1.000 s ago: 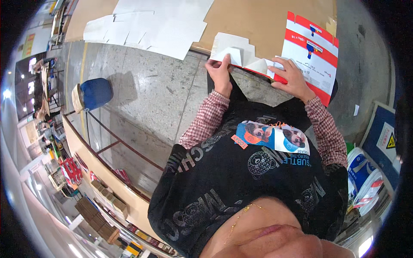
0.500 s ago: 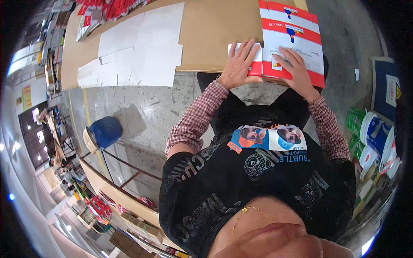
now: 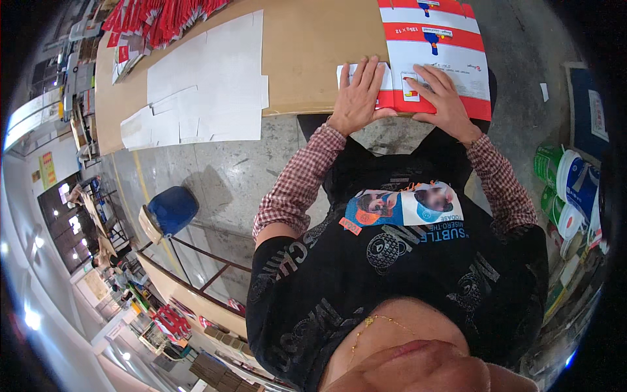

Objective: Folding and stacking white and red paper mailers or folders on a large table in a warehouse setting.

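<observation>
A flat red and white printed carton blank (image 3: 439,52) lies on the brown cardboard-covered table (image 3: 313,52) near its front edge. My left hand (image 3: 358,97) presses flat on a folded white flap at the carton's lower left, fingers spread. My right hand (image 3: 444,98) lies flat on the carton's lower red strip, just to the right. Neither hand grips anything; both palms rest on the sheet.
Several white cut sheets (image 3: 202,85) lie on the table to the left, with a pile of red cartons (image 3: 163,19) at the far left corner. A blue stool (image 3: 171,210) stands on the concrete floor. Buckets (image 3: 575,189) crowd the right side.
The carton was lifted and half folded between my hands; now it lies flat on the table and both palms press down on it.
</observation>
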The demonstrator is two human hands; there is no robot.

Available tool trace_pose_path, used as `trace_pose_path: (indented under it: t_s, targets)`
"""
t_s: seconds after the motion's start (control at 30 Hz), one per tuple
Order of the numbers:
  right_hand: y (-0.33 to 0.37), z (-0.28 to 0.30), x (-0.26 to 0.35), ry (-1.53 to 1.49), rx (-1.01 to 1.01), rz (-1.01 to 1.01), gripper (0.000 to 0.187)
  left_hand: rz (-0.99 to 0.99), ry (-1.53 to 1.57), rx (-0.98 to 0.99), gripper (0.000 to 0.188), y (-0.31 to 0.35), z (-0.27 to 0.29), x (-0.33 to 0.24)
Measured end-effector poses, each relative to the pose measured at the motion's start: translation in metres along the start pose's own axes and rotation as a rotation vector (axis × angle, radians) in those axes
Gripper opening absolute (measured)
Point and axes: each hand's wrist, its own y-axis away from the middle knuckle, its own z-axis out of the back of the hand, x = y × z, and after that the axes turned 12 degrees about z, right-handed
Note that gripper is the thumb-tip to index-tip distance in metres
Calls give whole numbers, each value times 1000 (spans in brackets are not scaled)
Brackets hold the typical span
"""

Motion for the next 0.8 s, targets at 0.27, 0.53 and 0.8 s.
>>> trace_pose_path:
  t_s: [0.27,0.53,0.8]
  targets:
    - [6,-6,-2,81,17,12,58,91,-95,-4,84,-16,-10,-10]
    - [92,27,-36,-308,-605,-736,41,323,-10,-158,56,-54,-30,4]
    - [9,38,-15,-1171,-1606,-541,44,497,356,-327,54,-57,-39,-15]
